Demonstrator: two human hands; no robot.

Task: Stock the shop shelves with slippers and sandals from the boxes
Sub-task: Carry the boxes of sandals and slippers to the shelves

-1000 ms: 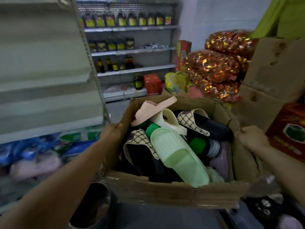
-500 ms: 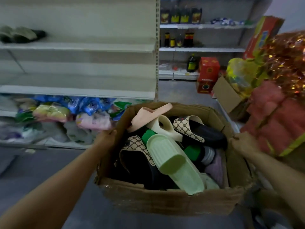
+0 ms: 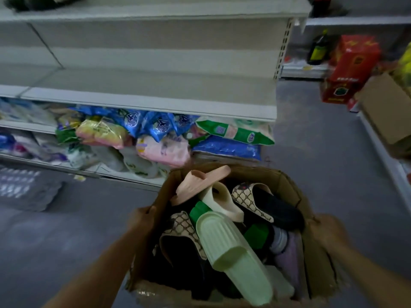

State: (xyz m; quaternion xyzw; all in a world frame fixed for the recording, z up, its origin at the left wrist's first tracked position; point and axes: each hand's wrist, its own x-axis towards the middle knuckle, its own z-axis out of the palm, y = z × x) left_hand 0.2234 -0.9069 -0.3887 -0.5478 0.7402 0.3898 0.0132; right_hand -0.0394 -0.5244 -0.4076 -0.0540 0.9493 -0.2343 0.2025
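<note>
I carry an open cardboard box full of slippers, held above the grey floor. My left hand grips its left wall and my right hand grips its right wall. On top lie a pale green slipper, a pink one, a cream one and black slippers with a patterned strap. Ahead stands a white shop shelf unit with bare middle shelves. Dark slippers sit on its top shelf at the far left.
Packets in blue, pink and green fill the lowest shelves. A wrapped pack of bottles lies on the floor at left. Red boxes and a brown carton stand at right, with a dark bottle on the back shelving.
My view has swung left and down with the box: the white shelf unit now faces me and the shiny bags at right have left the frame. Both hands keep their grip.
</note>
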